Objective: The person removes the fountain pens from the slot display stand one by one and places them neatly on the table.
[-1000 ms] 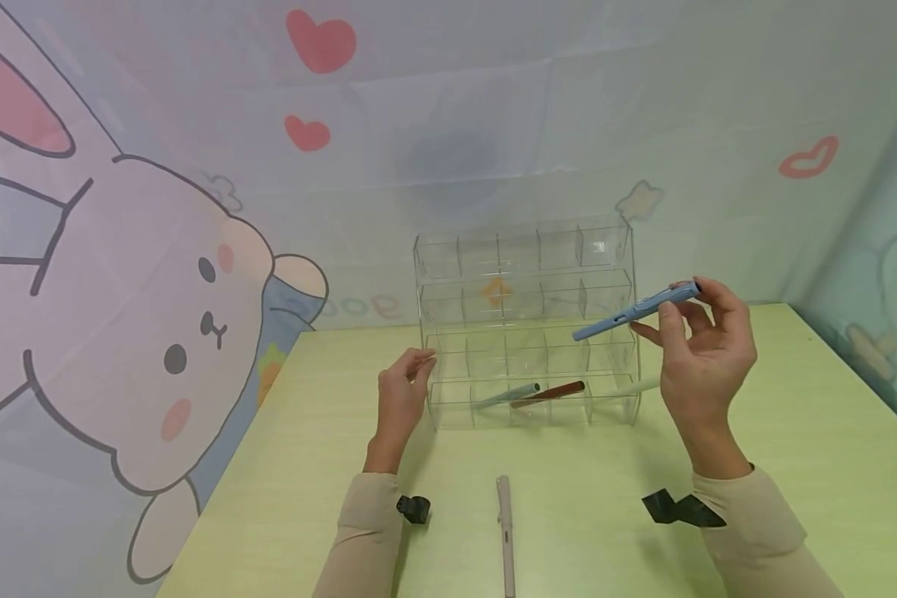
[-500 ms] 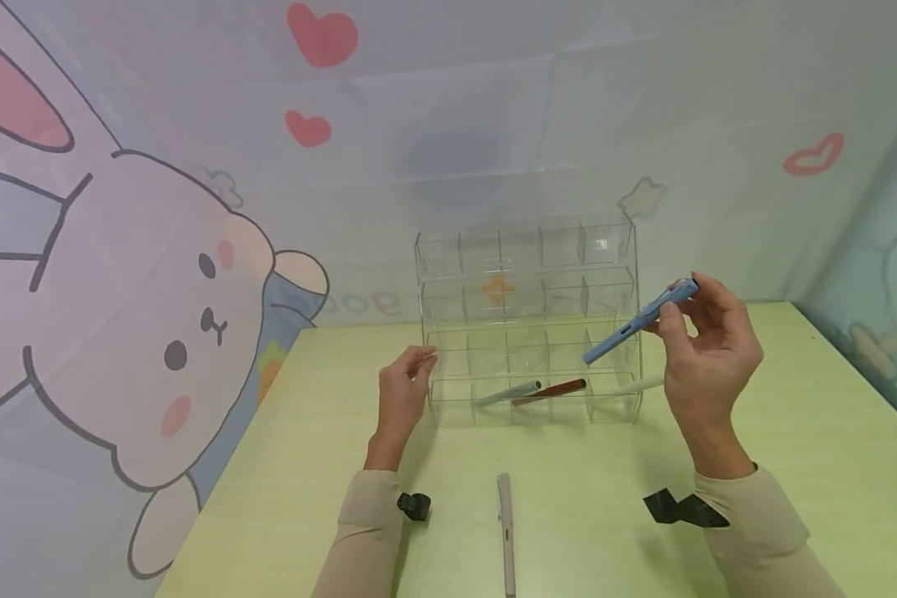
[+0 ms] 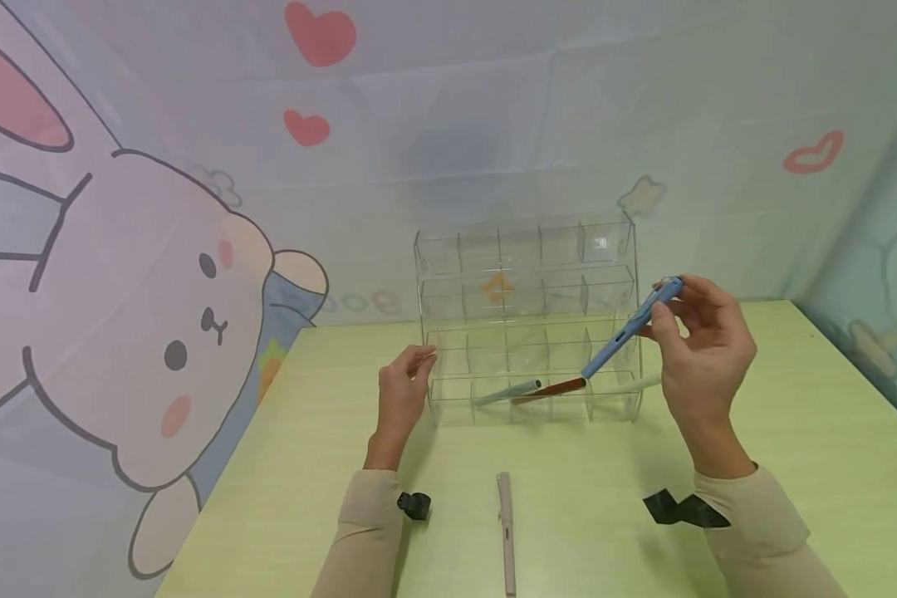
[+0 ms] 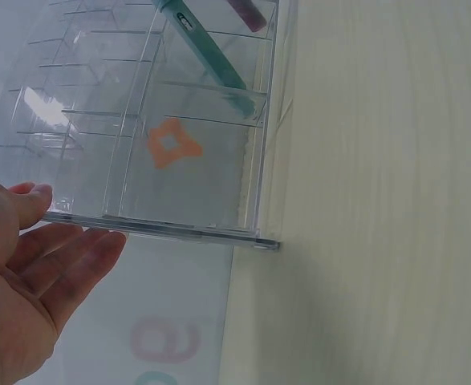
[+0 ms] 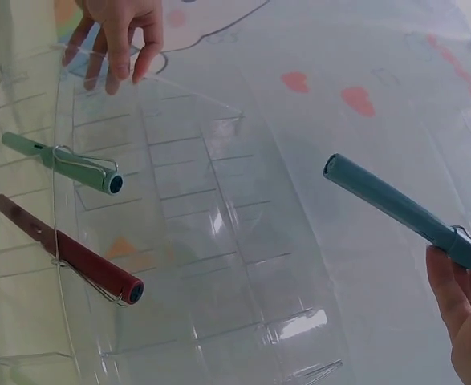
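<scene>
A clear acrylic pen rack (image 3: pixel 526 286) with tiered rows of compartments stands on the table. My left hand (image 3: pixel 404 386) pinches its left side panel, thumb on one face and fingers on the other in the left wrist view. In my right hand (image 3: pixel 706 357) a blue fountain pen (image 3: pixel 631 328) is pinched between thumb and fingers, slanting down to the left before the rack's right side. A green pen (image 4: pixel 207 52) and a dark red pen (image 5: pixel 71 249) lie slanted in the rack's bottom row. At that row's right end is a pale pen (image 3: pixel 639 384), partly hidden by the rack.
A greyish-beige pen (image 3: pixel 507 531) lies on the light green table (image 3: pixel 583 515) in front of the rack, between my forearms. Behind the rack hangs a printed cloth backdrop (image 3: pixel 538 124) with a rabbit and hearts.
The blue pen has tilted steeper, its lower end dropping towards the bottom row; my right hand shifted slightly. My left hand stays on the rack's side.
</scene>
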Action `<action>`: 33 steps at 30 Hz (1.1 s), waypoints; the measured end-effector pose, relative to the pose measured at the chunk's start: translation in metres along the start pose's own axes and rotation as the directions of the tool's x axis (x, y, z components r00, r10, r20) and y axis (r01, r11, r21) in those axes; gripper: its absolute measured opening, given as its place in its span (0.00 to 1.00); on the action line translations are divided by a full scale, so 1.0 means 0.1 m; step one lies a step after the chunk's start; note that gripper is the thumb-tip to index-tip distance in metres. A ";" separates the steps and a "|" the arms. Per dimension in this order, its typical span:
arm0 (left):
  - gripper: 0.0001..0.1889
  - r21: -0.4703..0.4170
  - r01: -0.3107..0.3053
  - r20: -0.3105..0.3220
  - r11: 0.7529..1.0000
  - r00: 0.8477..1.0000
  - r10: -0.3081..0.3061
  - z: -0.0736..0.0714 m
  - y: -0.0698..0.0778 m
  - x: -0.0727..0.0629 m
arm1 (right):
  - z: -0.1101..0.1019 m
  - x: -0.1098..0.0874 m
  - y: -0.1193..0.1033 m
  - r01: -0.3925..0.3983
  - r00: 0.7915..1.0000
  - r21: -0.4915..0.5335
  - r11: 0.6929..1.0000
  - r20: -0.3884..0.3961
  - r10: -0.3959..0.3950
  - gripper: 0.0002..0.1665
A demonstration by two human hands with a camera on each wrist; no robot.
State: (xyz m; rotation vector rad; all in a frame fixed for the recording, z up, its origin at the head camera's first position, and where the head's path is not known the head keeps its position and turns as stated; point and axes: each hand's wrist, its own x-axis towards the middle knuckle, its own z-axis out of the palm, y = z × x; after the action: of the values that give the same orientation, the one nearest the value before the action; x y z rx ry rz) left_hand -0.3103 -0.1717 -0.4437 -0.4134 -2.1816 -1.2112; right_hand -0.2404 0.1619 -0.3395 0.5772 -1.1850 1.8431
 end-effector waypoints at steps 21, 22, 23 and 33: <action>0.07 0.001 0.001 0.000 1.000 1.000 -0.001 0.00 -0.01 0.00 | 0.00 -0.01 -0.25 -0.443 0.866 -0.228 0.867 0.143 0.480 0.20; 0.07 0.001 0.004 0.002 1.000 1.000 -0.004 0.00 -0.01 0.00 | 0.00 -0.01 -0.25 -0.455 0.857 -0.235 0.859 0.147 0.494 0.20; 0.07 -0.001 0.005 0.004 1.000 1.000 -0.005 0.00 -0.01 0.00 | 0.00 -0.01 -0.25 -0.467 0.848 -0.242 0.851 0.152 0.508 0.19; 0.07 0.006 0.010 0.004 1.000 1.000 -0.010 -0.01 0.01 0.00 | 0.02 -0.02 -0.24 -0.530 0.670 -0.506 0.680 0.242 0.702 0.23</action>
State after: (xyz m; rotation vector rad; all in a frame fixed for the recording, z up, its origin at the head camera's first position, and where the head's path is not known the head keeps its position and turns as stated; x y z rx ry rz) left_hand -0.3093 -0.1720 -0.4429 -0.4028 -2.1923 -1.2104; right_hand -0.2193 0.1638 -0.3287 0.3437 -2.2303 1.9834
